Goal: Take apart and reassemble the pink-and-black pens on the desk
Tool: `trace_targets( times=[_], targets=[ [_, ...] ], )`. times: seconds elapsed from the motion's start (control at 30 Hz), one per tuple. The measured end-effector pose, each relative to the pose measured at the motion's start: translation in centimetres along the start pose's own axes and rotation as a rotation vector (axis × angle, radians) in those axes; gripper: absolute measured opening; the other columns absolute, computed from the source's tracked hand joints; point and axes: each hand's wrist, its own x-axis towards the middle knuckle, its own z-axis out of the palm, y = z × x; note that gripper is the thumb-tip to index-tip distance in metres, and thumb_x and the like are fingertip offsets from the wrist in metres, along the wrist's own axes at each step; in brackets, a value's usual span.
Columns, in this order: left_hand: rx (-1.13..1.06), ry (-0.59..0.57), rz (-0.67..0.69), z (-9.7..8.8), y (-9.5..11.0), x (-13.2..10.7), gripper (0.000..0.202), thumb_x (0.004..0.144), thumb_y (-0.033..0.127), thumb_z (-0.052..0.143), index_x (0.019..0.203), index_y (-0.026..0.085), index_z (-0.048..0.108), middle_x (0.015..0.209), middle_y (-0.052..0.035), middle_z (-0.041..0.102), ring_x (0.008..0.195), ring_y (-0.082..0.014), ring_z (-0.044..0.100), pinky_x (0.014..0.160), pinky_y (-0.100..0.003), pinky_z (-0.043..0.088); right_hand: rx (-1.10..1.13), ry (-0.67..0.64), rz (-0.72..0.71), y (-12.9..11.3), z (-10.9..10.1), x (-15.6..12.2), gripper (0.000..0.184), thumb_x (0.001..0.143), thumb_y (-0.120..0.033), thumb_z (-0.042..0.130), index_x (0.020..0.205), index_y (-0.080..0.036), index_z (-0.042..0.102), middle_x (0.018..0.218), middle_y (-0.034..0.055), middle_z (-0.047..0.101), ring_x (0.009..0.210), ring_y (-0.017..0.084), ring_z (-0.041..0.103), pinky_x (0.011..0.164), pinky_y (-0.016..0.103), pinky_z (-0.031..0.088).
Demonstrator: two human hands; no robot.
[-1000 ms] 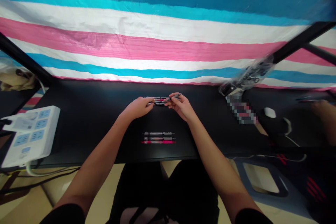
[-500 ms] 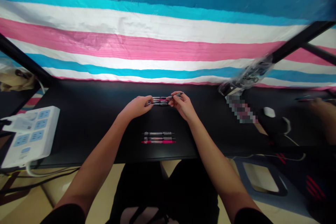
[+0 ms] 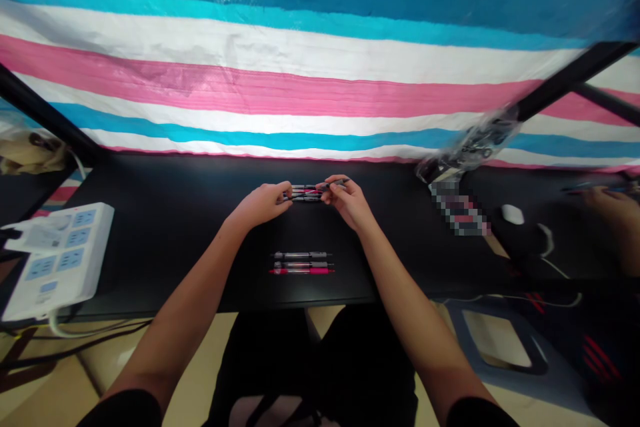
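- Grey pen pinched in the right hand's fingers
- Far pens flanked by both hands; left hand curled, probably for steadying, grip can't be told
- Near pens laid parallel on the worktop, seemingly for tidiness

No lettering or number can be read on the pens (too small) or power strip. A pixelated patch is likewise illegible.

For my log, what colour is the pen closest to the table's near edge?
That pen: pinkish red at both ends, paler between; best in the head view.
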Motion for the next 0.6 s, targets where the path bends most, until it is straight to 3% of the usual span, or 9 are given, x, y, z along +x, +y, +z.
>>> trace_targets(
  times=[0.6],
  targets=[
    [0.043,-0.003,-0.036,-0.21,0.57,-0.1,0.024,0.101,0.032,0.045,0.103,0.022,0.067,0.083,-0.0046,0.07,0.07,-0.0201,0.061,0.065,-0.03,0.037,-0.038,0.034,0.017,-0.29,0.06,-0.07,0.037,0.076,-0.048,0.087,0.097,-0.024,0.068,0.092,0.0044,0.08,0.066,0.013,0.066,0.062,0.027,0.049]
  ],
)
